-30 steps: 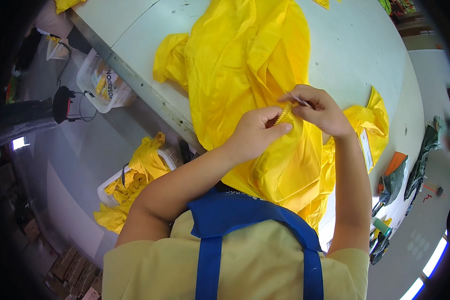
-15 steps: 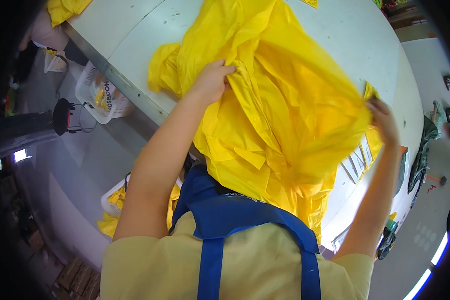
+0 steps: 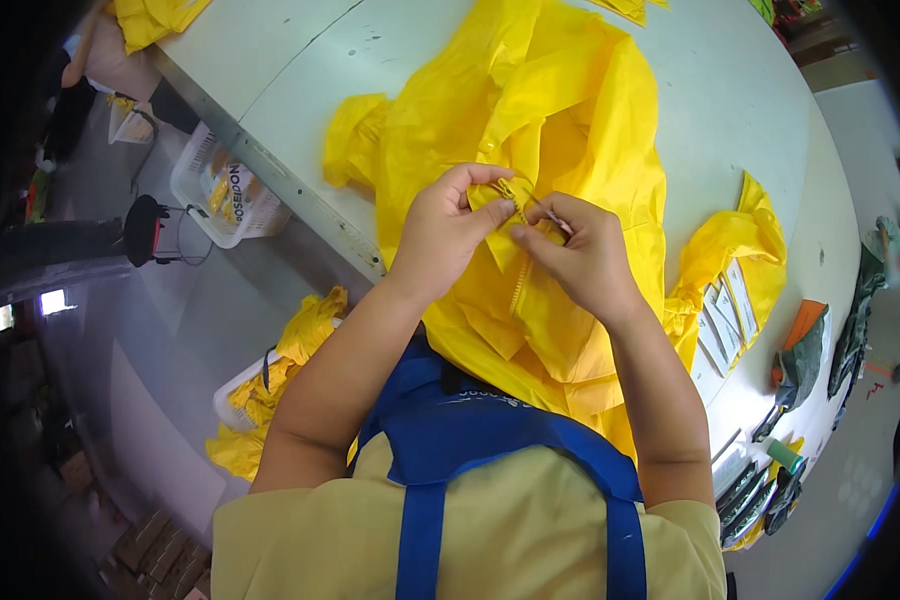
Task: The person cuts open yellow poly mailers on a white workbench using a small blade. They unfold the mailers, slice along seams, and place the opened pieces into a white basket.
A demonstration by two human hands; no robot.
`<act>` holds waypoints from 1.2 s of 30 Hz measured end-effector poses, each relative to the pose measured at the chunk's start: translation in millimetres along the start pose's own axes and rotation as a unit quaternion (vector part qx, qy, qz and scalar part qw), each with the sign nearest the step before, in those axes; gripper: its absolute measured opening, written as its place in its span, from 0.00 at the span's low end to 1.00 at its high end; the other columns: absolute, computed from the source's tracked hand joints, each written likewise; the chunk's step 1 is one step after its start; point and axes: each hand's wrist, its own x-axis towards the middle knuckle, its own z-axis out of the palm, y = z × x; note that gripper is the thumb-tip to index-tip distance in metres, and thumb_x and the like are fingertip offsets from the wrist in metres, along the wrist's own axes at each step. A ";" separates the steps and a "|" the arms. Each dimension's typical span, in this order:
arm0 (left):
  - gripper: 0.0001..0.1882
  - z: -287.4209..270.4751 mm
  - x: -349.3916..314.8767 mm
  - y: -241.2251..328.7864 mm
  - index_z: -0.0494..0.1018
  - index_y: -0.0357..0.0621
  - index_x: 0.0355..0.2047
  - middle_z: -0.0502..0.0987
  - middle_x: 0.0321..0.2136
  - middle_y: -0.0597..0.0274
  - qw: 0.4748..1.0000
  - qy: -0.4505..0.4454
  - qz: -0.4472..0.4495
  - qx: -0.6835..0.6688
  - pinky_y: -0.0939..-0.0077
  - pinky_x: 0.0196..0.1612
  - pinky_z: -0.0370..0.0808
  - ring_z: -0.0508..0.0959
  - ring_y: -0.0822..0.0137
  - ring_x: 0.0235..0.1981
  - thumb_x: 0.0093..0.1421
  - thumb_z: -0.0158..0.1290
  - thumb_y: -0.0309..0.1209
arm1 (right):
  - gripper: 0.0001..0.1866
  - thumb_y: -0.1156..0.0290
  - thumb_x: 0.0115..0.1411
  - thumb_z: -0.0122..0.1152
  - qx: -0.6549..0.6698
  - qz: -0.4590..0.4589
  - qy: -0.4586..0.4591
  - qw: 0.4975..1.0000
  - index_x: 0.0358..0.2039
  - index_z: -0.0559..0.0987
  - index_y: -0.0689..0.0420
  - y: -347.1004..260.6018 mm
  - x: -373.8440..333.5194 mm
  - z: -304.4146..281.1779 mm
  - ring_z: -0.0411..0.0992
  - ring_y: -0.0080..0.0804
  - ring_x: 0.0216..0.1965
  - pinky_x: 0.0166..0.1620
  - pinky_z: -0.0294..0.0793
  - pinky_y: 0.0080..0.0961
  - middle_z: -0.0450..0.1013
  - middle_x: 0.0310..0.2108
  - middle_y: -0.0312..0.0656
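Observation:
A yellow raincoat with a zipper down its front lies bunched on the pale table and hangs over the edge against my apron. My left hand pinches the zipper's upper end and the fabric edge between thumb and fingers. Close beside it, my right hand is closed around a small, slim metal tool that looks like thread snips. Its tip points at the zipper end. Most of the tool is hidden by my fingers.
On the table, a yellow garment with white cards lies to the right. Beyond it are a dark green bundle and a green thread spool. White baskets stand left, near a stool. Another person's arm shows far left.
My right hand has come in from the right to meet my left at the zipper end, and the tool now shows in it. The raincoat's lifted right side has dropped.

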 end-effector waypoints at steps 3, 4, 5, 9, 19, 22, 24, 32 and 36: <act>0.10 -7.1 -3.7 -10.7 0.74 0.38 0.38 0.75 0.30 0.69 0.998 0.027 0.007 0.061 0.87 0.28 0.65 0.66 0.82 0.25 0.54 0.58 0.24 | 0.09 0.70 0.53 0.63 0.053 0.030 -0.006 0.998 0.27 0.76 0.63 0.4 -2.0 7.0 0.62 0.21 0.19 0.25 0.63 0.20 0.68 0.18 0.38; 0.10 -7.9 -5.9 -6.5 0.75 0.38 0.36 0.75 0.29 0.69 0.996 0.030 0.009 0.084 0.87 0.27 0.65 0.66 0.82 0.24 0.54 0.59 0.25 | 0.08 0.70 0.54 0.63 0.068 0.038 -0.009 0.997 0.27 0.76 0.63 0.4 -4.0 7.6 0.61 0.19 0.19 0.24 0.63 0.19 0.67 0.17 0.37; 0.09 -8.5 -7.5 -5.1 0.75 0.37 0.35 0.75 0.28 0.68 0.994 0.033 0.011 0.106 0.87 0.26 0.65 0.66 0.82 0.23 0.53 0.60 0.25 | 0.08 0.71 0.54 0.62 0.069 0.039 -0.010 0.997 0.27 0.76 0.63 1.3 -5.3 7.9 0.60 0.18 0.19 0.24 0.62 0.18 0.67 0.17 0.36; 0.08 -9.5 -8.4 -9.6 0.75 0.39 0.31 0.76 0.29 0.66 0.982 0.059 0.086 0.161 0.83 0.26 0.67 0.69 0.76 0.25 0.52 0.61 0.26 | 0.07 0.72 0.55 0.61 0.080 0.057 -0.029 0.995 0.28 0.76 0.62 -1.3 -7.5 4.1 0.59 0.15 0.19 0.23 0.61 0.17 0.65 0.16 0.33; 0.05 -5.6 4.3 25.9 0.73 0.42 0.28 0.79 0.33 0.64 0.898 -0.088 0.337 0.269 0.73 0.40 0.69 0.71 0.63 0.34 0.51 0.57 0.21 | 0.12 0.77 0.58 0.53 0.178 0.041 -0.076 0.980 0.43 0.67 0.58 -4.3 -17.6 -37.9 0.57 0.15 0.28 0.31 0.59 0.14 0.59 0.29 0.28; 0.05 0.1 0.5 30.0 0.73 0.43 0.29 0.80 0.34 0.65 0.897 -0.115 0.335 0.266 0.74 0.39 0.70 0.71 0.63 0.33 0.51 0.57 0.21 | 0.10 0.76 0.58 0.54 0.131 0.026 -0.084 0.988 0.37 0.64 0.57 -12.0 -19.6 -44.3 0.58 0.17 0.27 0.30 0.59 0.16 0.60 0.26 0.30; 0.05 4.4 -0.8 30.5 0.73 0.43 0.29 0.79 0.32 0.65 0.899 -0.104 0.337 0.260 0.72 0.38 0.69 0.71 0.62 0.33 0.51 0.57 0.22 | 0.09 0.76 0.57 0.54 0.092 0.018 -0.100 0.991 0.35 0.63 0.57 -17.1 -21.4 -48.0 0.58 0.17 0.27 0.29 0.59 0.17 0.60 0.25 0.32; 0.05 12.9 0.4 31.4 0.74 0.46 0.27 0.75 0.23 0.64 0.885 -0.079 0.374 0.265 0.69 0.35 0.68 0.70 0.60 0.29 0.49 0.59 0.25 | 0.09 0.77 0.55 0.55 0.062 0.011 -0.117 0.991 0.32 0.63 0.58 -19.8 -19.6 -53.2 0.59 0.19 0.25 0.28 0.60 0.19 0.61 0.22 0.33; 0.07 13.3 1.3 37.9 0.74 0.42 0.28 0.79 0.31 0.66 0.863 -0.111 0.379 0.314 0.72 0.36 0.69 0.70 0.61 0.31 0.48 0.59 0.21 | 0.09 0.76 0.55 0.56 0.094 0.052 -0.140 0.984 0.31 0.64 0.57 -24.4 -19.5 -59.5 0.58 0.17 0.24 0.26 0.59 0.18 0.61 0.21 0.31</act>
